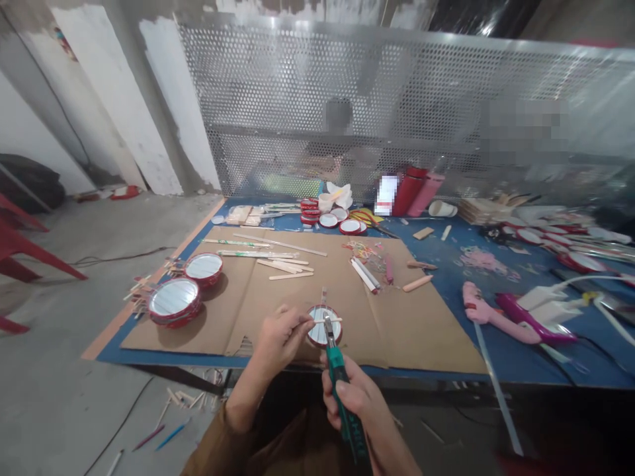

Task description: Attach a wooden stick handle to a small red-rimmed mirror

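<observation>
My left hand (282,336) pinches one end of a thin wooden stick (335,320) between thumb and fingertips. In my right hand (354,395) is a pair of green-handled cutting pliers (337,370), its metal jaws at the stick. I cannot tell whether the jaws are closed on the wood. Just beneath them, a small round red-rimmed piece with a white face (317,336) lies on the cardboard sheet (297,291). A clear strip (324,294) extends from its far side. Several loose wooden sticks (285,266) lie farther back.
Stacked red-rimmed rounds (173,301) stand at the left. A pink glue gun (479,307) with a long glue stick (496,390) lies right, near a purple tool (526,317). Rubber bands (483,260) are scattered behind. A red bottle (409,190) stands before a perforated metal screen (278,86).
</observation>
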### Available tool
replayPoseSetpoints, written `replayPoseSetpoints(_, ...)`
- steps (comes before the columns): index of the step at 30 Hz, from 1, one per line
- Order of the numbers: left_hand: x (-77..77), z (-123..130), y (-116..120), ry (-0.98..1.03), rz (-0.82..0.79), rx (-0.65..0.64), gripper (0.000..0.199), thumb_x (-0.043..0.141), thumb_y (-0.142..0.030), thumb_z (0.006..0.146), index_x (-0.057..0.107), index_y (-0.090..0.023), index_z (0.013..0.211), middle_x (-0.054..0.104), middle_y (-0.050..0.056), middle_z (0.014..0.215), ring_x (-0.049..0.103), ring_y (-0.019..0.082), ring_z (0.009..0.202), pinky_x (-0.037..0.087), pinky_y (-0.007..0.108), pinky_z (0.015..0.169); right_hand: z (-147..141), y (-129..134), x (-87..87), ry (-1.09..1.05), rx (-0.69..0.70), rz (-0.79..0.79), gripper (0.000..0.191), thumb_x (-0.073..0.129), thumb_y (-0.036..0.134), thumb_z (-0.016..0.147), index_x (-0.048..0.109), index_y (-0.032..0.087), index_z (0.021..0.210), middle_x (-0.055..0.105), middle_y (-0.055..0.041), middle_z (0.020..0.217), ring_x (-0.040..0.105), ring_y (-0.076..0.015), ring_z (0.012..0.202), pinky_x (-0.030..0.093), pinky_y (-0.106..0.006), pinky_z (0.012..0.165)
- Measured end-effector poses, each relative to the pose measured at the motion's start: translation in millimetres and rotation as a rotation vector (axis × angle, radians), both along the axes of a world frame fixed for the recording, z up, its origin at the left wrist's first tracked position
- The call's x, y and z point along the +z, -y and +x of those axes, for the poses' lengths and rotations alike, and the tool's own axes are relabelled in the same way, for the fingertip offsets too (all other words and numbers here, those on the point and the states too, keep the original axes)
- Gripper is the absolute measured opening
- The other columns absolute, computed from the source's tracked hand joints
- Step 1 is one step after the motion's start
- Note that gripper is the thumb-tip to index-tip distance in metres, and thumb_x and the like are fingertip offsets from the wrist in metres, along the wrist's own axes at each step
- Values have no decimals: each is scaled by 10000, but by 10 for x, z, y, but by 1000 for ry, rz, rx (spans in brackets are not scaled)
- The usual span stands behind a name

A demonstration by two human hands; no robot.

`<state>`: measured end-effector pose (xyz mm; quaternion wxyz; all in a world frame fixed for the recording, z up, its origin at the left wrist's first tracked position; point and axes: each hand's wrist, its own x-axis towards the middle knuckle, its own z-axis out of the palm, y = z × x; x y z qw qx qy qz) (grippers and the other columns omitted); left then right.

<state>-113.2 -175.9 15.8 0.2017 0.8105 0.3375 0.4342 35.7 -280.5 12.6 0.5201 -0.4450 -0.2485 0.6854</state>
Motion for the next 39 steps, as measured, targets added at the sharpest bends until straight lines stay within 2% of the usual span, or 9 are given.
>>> replayPoseSetpoints(9, 11, -3, 2, -38, -4, -42, 231, 483, -264, 933, 604, -197, 748, 613, 6, 640, 539, 118, 614, 391, 203, 565, 49, -17, -68, -79, 67, -17, 583, 823, 501, 564, 567, 180, 978, 554, 36, 679, 473, -63, 469, 371, -179, 408)
replayPoseSetpoints(18, 13, 18, 17, -26, -34, -34, 237, 482, -279, 939, 618, -191, 767, 628, 15, 646, 539, 128, 642, 392, 217, 590, 53, 13, -48, -146, 51, -31, 522, 828, 455, 595, 576, 183, 962, 499, 47, 692, 356, -14, 449, 277, -145, 398)
replayPoseSetpoints(28, -13, 33, 19, -31, -61, -31, 267, 455, -312, 952, 620, -200, 774, 614, 12, 642, 528, 130, 644, 393, 224, 605, 50, -12, -82, -133, 48, -13, 515, 810, 477, 628, 584, 184, 986, 553, 13, 717, 505, -87, 504, 381, -194, 408)
replayPoseSetpoints(33, -32, 38, 20, -9, -49, -24, 277, 451, -327, 958, 623, -202, 780, 592, 5, 620, 513, 129, 635, 381, 218, 596, 71, 6, -84, -123, 57, -20, 536, 813, 498, 612, 586, 190, 988, 549, 16, 720, 501, -87, 502, 382, -196, 411)
replayPoseSetpoints(39, -27, 32, 21, -36, -59, -19, 271, 455, -326, 958, 626, -204, 787, 592, 3, 617, 498, 132, 631, 379, 226, 602, 54, 49, -43, -128, 17, -19, 515, 810, 478, 623, 614, 180, 994, 538, 14, 730, 448, -53, 492, 319, -165, 410)
